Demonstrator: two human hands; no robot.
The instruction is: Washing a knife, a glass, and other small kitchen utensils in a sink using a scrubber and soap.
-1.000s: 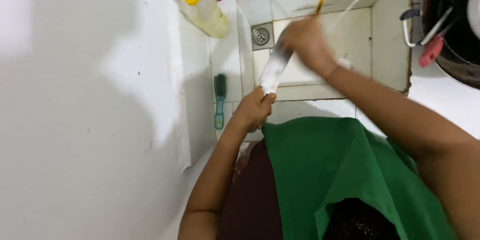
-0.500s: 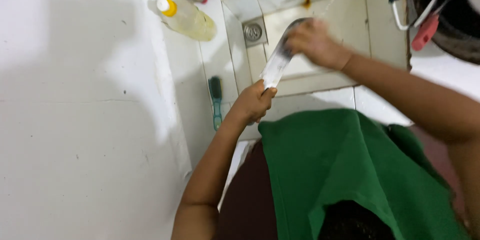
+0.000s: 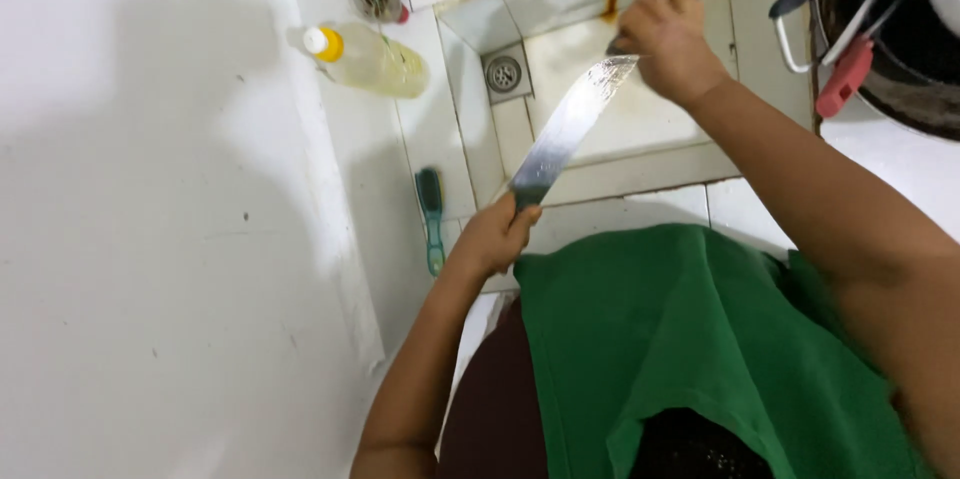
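The left hand (image 3: 497, 235) is wrapped tightly around the handle of a long, broad steel knife (image 3: 570, 127), so the handle is hidden inside the fist and only the bright blade shows, running up and to the right from the knuckles. The blade slants across the front edge of the white tiled sink (image 3: 640, 164) and ends over the basin, where its tip meets the right hand (image 3: 668, 44). That right hand is bunched with the fingers curled down onto the tip end of the blade; something dark shows just under the fingers, but whether it is a scrubber or only shadow cannot be told. So the knife spans the gap between the two hands, gripped at the near end by the left and touched at the far end by the right, above the basin and not resting on its floor as far as can be seen. The round metal drain (image 3: 504, 72) sits in the basin's back left corner, to the left of the blade. On the white tiled tabletop (image 3: 370, 169) left of the sink lies a green-handled brush (image 3: 432, 219), just beside the left hand but apart from it, and farther back a clear plastic bottle of yellow liquid with a yellow cap (image 3: 372, 59) lies on its side. At the upper right, well apart from the knife, a dark round pot (image 3: 900, 79) holds a red-handled utensil (image 3: 843, 79). A green cloth garment (image 3: 700, 339) fills the foreground.
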